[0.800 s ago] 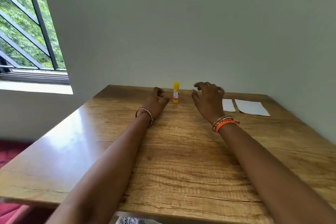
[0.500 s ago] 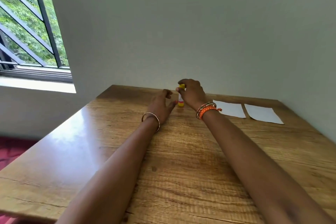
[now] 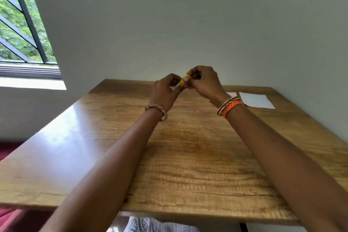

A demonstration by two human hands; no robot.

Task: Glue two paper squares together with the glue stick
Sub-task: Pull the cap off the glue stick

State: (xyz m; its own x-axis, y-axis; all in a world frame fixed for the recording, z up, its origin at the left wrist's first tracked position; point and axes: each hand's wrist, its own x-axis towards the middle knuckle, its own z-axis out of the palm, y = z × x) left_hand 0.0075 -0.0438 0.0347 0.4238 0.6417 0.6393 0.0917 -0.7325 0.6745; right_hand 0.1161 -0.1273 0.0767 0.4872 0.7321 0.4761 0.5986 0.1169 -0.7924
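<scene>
A yellow glue stick [image 3: 182, 81] is lifted above the far end of the wooden table [image 3: 188, 156], held between both hands. My left hand [image 3: 165, 92] grips its lower body; my right hand [image 3: 204, 81] pinches the yellow cap end. Most of the stick is hidden by fingers. Two white paper squares lie flat at the far right of the table: one [image 3: 256, 100] fully visible, the other [image 3: 232, 94] mostly hidden behind my right wrist.
A white wall [image 3: 188, 24] runs along the table's far and right edges. A barred window [image 3: 20, 24] is at the left. White lace fabric [image 3: 160, 225] shows below the table's near edge.
My right hand took the glue stick off the table and raised it. My left hand came up and closed on its lower part. The view shifted slightly.
</scene>
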